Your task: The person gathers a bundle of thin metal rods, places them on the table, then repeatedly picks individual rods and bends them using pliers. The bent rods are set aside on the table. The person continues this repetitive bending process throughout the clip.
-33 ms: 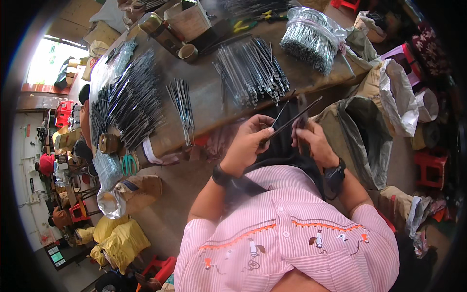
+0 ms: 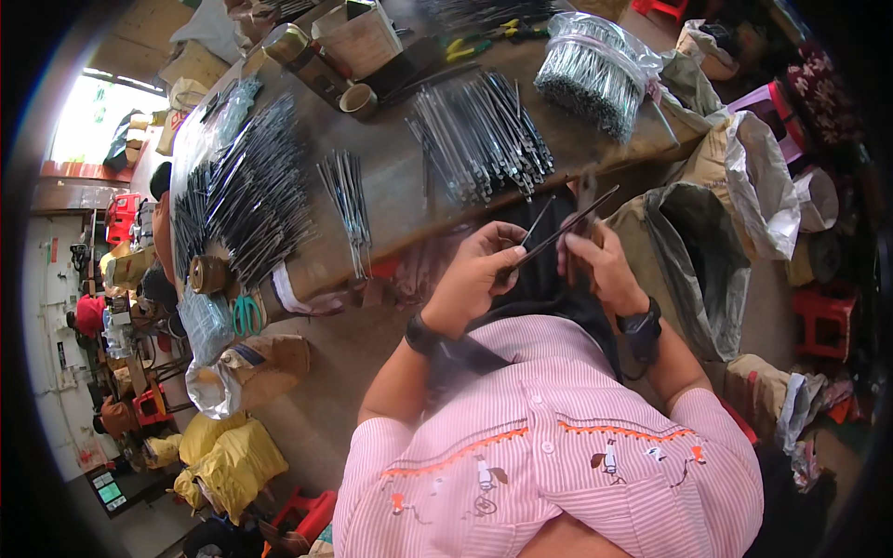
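Note:
My left hand (image 2: 476, 270) pinches a thin dark metal strip (image 2: 588, 210) that slants up to the right, with a thinner rod (image 2: 539, 223) rising beside it. Close by on the right, my right hand (image 2: 603, 272) is closed around a hand tool (image 2: 585, 191) with a flat metal head; it is blurred and I cannot tell its exact kind. The strip crosses in front of the tool. Both hands are over my lap, just off the table's near edge. Closest to them on the tabletop lies a wide row of dark metal strips (image 2: 484, 135).
On the wooden table (image 2: 391, 209) lie a small bunch of strips (image 2: 344, 200), a large pile (image 2: 256, 186), a plastic-wrapped bundle of rods (image 2: 593, 79), a cardboard box (image 2: 358, 39) and green-handled pliers (image 2: 465, 48). Teal scissors (image 2: 246, 314) hang at its left edge. An open sack (image 2: 698, 265) stands right.
The tool in my right hand has shifted slightly, and the strip's tip is a little further right. My left hand stays nearly in place.

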{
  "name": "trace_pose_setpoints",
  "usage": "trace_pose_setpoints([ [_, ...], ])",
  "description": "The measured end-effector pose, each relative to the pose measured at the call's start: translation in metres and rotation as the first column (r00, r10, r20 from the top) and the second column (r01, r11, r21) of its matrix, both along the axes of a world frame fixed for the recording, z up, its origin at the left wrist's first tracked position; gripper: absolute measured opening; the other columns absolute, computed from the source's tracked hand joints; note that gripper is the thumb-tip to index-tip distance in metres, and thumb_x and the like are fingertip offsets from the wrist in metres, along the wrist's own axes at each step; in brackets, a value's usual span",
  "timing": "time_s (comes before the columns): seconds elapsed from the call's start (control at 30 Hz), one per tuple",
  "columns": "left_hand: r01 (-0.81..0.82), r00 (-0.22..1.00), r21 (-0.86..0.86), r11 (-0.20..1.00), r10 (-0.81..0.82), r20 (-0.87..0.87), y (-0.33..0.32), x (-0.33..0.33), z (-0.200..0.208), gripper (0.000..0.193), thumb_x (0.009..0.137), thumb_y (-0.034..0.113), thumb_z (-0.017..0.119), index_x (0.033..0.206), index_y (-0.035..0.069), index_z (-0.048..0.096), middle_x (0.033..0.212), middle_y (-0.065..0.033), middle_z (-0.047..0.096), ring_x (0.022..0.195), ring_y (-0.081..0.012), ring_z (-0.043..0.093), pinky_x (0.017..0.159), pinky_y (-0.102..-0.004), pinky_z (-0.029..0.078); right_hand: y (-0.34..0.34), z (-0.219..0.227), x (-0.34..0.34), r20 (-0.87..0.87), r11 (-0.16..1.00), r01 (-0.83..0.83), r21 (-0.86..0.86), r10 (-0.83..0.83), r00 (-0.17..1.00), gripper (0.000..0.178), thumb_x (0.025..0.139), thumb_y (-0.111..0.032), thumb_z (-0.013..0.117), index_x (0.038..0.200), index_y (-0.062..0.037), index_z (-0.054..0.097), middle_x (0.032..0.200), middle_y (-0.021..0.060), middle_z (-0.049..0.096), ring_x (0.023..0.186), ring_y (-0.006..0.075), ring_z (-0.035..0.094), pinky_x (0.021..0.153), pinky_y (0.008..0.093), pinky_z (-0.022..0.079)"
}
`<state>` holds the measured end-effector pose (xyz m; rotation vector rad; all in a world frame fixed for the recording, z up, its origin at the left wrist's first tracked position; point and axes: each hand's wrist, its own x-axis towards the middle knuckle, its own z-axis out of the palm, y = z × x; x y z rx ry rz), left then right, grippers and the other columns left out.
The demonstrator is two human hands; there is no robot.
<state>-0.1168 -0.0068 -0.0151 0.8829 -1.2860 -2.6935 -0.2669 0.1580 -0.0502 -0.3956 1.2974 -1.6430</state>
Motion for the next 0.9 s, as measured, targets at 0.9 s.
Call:
trace_pose_setpoints([
  [0.9, 0.153, 0.985, -0.623, 0.767, -0.067, 0.159, 0.000, 0.012, 0.018, 0.014, 0.089, 0.010, 0.062, 0.091, -0.004, 0.059, 0.069, -0.0040, 0.061, 0.059, -0.0089, 0.059, 0.049, -0.0232, 0.044, -0.036, 0.004, 0.004, 0.129, 0.912, 0.371, -0.175, -0.352, 0.927, 0.021, 0.089, -0.010, 0.068, 0.106, -0.0017, 0.057, 0.086, 0.0115, 0.066, 0.073, 0.0222, 0.066, 0.062, 0.0330, 0.054],
])
